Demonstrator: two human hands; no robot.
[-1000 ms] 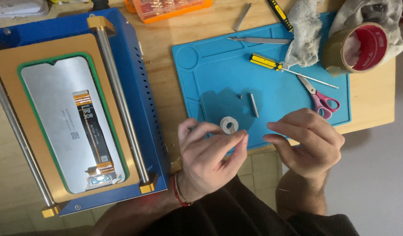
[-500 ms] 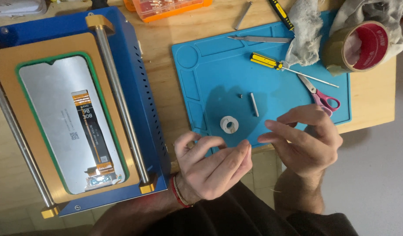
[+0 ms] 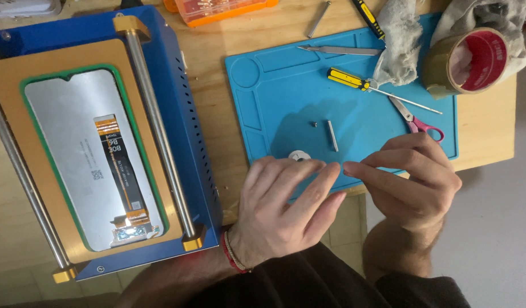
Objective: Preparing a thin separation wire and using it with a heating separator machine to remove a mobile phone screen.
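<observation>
My left hand (image 3: 286,211) lies back-up at the near edge of the blue silicone mat (image 3: 286,91), fingers stretched to the right. Its thumb and palm side are hidden. A small white ring (image 3: 297,154) peeks out just above its knuckles. My right hand (image 3: 414,182) is to the right, thumb and forefinger pinched and pointing left. Their tips almost touch my left fingertips. Nothing shows in the pinch. A short metal rod (image 3: 331,136) and a tiny screw (image 3: 313,123) lie on the mat above the hands.
A blue machine (image 3: 177,114) at the left holds a phone screen (image 3: 92,159) face down between two steel rails. On the mat lie a yellow-handled screwdriver (image 3: 354,80), pink-handled scissors (image 3: 417,122) and tweezers (image 3: 337,50). A tape roll (image 3: 474,63), cloth (image 3: 400,40) and orange case (image 3: 223,8) sit at the back.
My left hand left its pinch at the white ring, dropped back, then stretched its fingers out toward my right fingertips. My right hand stayed pinched and shifted slightly left.
</observation>
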